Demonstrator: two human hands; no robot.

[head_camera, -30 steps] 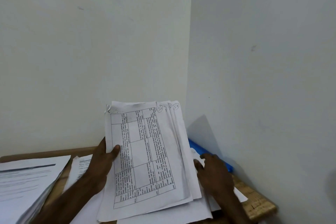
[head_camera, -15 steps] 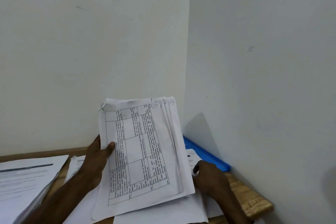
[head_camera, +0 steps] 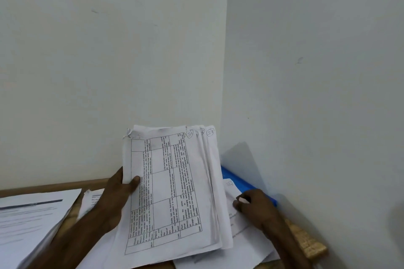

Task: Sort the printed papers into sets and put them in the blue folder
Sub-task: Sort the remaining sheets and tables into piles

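My left hand (head_camera: pixel 119 194) grips a thick bundle of printed papers (head_camera: pixel 175 190) by its left edge, thumb on the top sheet, which carries a printed table. The bundle is lifted and tilted above the desk, with corner marks in pen at its upper right. My right hand (head_camera: pixel 254 205) lies on a loose sheet (head_camera: pixel 231 190) to the right, fingers curled, pinching its edge. The blue folder (head_camera: pixel 242 180) lies behind that hand in the wall corner, mostly covered by papers.
A second pile of printed papers (head_camera: pixel 32 216) sits at the left of the wooden desk (head_camera: pixel 306 240). More sheets (head_camera: pixel 240 251) lie under the bundle. White walls meet in a corner right behind the desk, and the desk's right edge is close.
The bundle in my left hand has stayed lifted with little shift. My right hand has drawn nearer and curled onto the loose sheet in front of the blue folder.
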